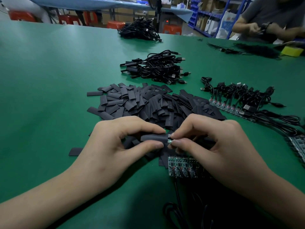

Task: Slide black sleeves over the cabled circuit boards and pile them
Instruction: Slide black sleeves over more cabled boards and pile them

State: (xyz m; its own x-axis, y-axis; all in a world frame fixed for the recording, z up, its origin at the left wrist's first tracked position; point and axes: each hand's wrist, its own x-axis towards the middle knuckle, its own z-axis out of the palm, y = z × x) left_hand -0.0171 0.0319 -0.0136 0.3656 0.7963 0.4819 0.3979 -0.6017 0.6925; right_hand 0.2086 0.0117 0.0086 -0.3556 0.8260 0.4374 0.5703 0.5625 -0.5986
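Your left hand (115,146) pinches black sleeve (152,138); right hand (212,142) pinches circuit board (169,140), seemingly mostly inside sleeve. Sleeve pile (148,103) just beyond hands; bare boards (179,167) beneath right hand.

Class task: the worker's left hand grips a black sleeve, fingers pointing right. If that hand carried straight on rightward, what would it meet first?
The left hand, with its sleeve, would probably first meet the circuit board end pinched in the right hand's fingertips, right at the sleeve's mouth. Depth looks aligned, though one view cannot confirm it.

Factory assy floor: green workbench (49,80), parts-bin shelving (203,19).
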